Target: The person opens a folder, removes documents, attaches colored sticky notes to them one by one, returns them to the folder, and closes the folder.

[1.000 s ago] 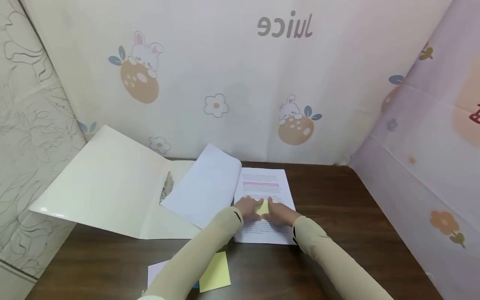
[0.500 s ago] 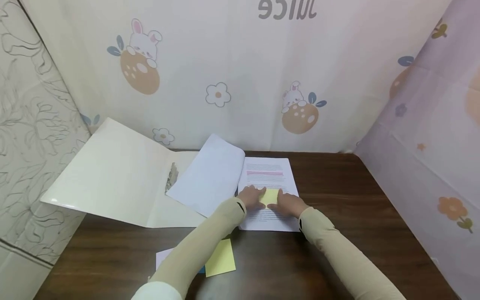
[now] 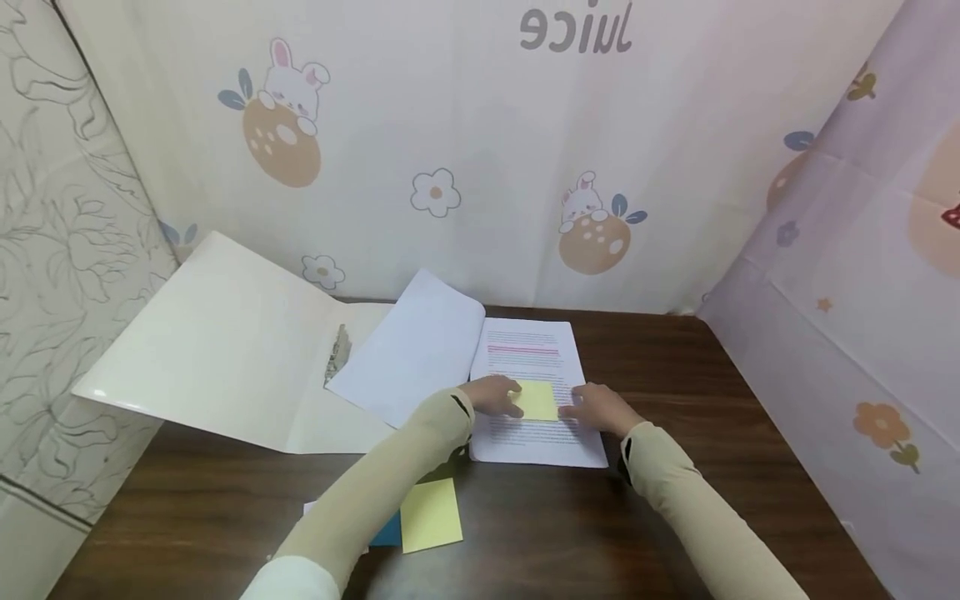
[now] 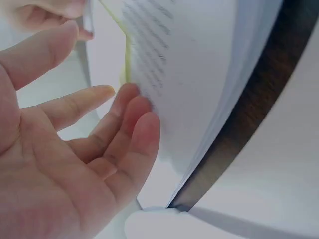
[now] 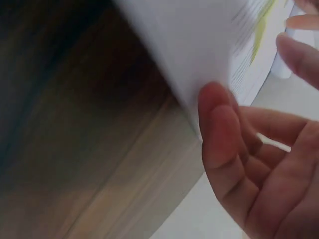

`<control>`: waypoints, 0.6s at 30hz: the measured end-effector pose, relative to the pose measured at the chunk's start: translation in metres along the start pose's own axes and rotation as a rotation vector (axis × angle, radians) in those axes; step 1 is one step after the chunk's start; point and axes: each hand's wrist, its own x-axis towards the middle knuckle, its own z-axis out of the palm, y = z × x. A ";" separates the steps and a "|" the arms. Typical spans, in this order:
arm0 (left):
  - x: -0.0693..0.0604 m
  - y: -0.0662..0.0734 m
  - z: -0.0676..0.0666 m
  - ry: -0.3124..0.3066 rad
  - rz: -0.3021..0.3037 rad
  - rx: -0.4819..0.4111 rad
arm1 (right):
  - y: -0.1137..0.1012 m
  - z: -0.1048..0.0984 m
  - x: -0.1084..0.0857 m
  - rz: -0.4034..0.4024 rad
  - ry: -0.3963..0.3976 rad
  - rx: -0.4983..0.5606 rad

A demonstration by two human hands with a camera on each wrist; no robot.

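Note:
A yellow sticky note (image 3: 537, 402) lies flat across the middle of a printed page (image 3: 517, 446), below a line marked in pink. My left hand (image 3: 491, 394) is at the note's left edge, thumb and index finger apart; in the left wrist view its other fingers bend loosely by the note's yellow edge. Whether it presses the note I cannot tell. My right hand (image 3: 602, 409) is by the page's right edge, apart from the note, fingers slightly bent with nothing between them. In the right wrist view, its fingertips (image 5: 219, 134) are beside the paper edge.
A white ring binder (image 3: 217, 350) lies open on the left, its cover tilted up, with metal rings (image 3: 338, 353) showing. Turned-over sheets (image 3: 416, 350) lean across it. Nearer me are a yellow sticky pad (image 3: 431, 515) and a blue one (image 3: 387, 532), partly under my left sleeve.
My right hand has let go of the note and moved right to the page's edge. My left hand has shifted slightly left, leaving more of the note showing. The head view has tilted a little.

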 end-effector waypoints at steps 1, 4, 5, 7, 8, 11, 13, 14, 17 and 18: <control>-0.003 0.000 -0.003 0.004 0.004 -0.032 | 0.003 -0.001 -0.001 0.004 0.018 -0.003; -0.010 -0.003 -0.006 0.026 0.020 -0.085 | 0.011 -0.002 -0.003 0.014 0.060 -0.018; -0.013 -0.005 -0.006 0.034 0.023 -0.093 | 0.012 -0.001 -0.003 0.022 0.064 -0.018; -0.018 -0.009 -0.006 0.051 0.022 -0.100 | 0.014 0.002 -0.005 0.029 0.061 -0.027; -0.021 -0.011 -0.005 0.059 0.021 -0.107 | 0.015 0.004 -0.005 0.034 0.054 -0.038; -0.031 -0.018 -0.007 0.080 0.003 -0.114 | 0.015 0.009 -0.006 0.021 0.041 -0.067; -0.037 -0.022 -0.010 0.095 -0.011 -0.116 | 0.015 0.009 -0.007 0.007 0.034 -0.074; -0.040 -0.024 -0.012 0.102 -0.021 -0.115 | 0.015 0.009 -0.007 0.001 0.031 -0.066; -0.048 -0.030 -0.020 0.135 -0.046 -0.110 | 0.015 0.009 -0.008 0.002 0.031 -0.024; -0.049 -0.033 -0.023 0.148 -0.054 -0.105 | 0.015 0.008 -0.008 0.001 0.035 -0.018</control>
